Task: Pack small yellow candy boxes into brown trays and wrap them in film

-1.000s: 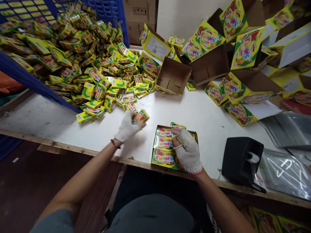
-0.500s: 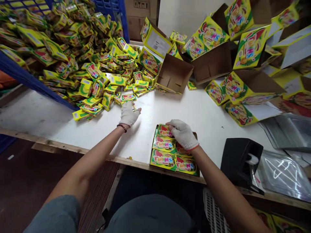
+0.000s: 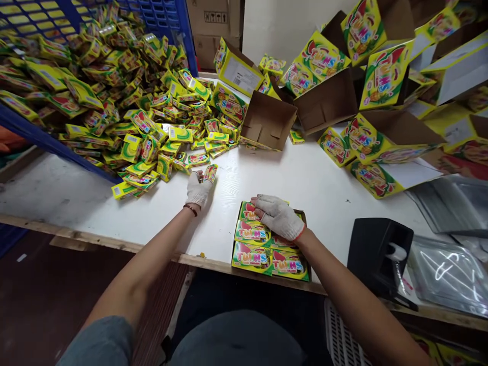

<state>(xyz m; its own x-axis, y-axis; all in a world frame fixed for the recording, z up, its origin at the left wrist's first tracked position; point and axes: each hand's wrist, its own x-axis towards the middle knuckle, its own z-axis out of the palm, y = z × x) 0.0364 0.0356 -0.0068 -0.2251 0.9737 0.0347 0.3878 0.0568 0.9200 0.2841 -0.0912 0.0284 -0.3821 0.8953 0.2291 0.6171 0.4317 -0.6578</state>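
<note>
My left hand [image 3: 199,189], in a white fingerless glove, grips a small yellow-green candy box [image 3: 210,173] just in front of the loose pile. My right hand [image 3: 279,216], gloved the same way, lies with its fingers stretched out over the far end of an open display box [image 3: 233,247]. Inside that box, "TWINS" candy boxes [image 3: 251,255] lie face up in two columns. The right hand hides some of those at the far right. Close to my left hand, a heap of similar candy boxes [image 3: 152,132] spreads over the white table [image 3: 213,229].
A blue crate [image 3: 168,20] on its side spills the heap at the left. Opened empty display boxes [image 3: 269,121] are stacked along the back and right. A black tape dispenser [image 3: 375,256] and clear plastic sheets [image 3: 446,269] stand at the right edge.
My left hand has come slightly back from the pile with a candy box now showing in its fingers. My right hand stays over the display box, its fingers flatter.
</note>
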